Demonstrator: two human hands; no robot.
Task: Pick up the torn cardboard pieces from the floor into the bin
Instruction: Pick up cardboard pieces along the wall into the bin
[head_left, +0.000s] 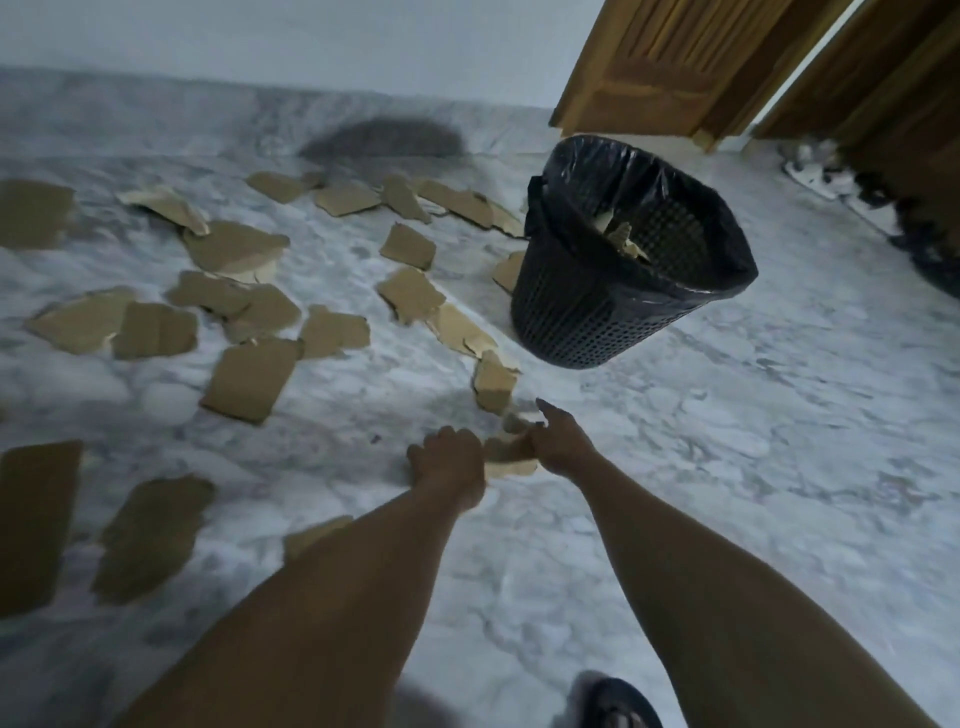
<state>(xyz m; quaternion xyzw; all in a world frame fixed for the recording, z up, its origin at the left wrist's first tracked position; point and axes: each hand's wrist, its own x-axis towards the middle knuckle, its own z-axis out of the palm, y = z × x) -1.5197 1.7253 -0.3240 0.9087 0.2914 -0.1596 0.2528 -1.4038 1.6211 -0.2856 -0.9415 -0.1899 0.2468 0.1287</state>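
Note:
Several torn brown cardboard pieces (249, 376) lie scattered over the white marble floor (779, 415), mostly left of and behind a black mesh bin (597, 312) lined with a black bag. A few pieces show inside the bin. Both arms reach down in the middle of the view. My left hand (449, 460) and my right hand (558, 441) are together on a small cardboard piece (506, 452) just in front of the bin; my right hand grips it, index finger pointing out. The left fingers curl at its edge, blurred.
An open wooden door (675, 67) stands behind the bin at the back right. Dark footwear (883, 197) lies by the doorway on the right. A dark slipper (613, 701) shows at the bottom edge. A white wall runs along the back.

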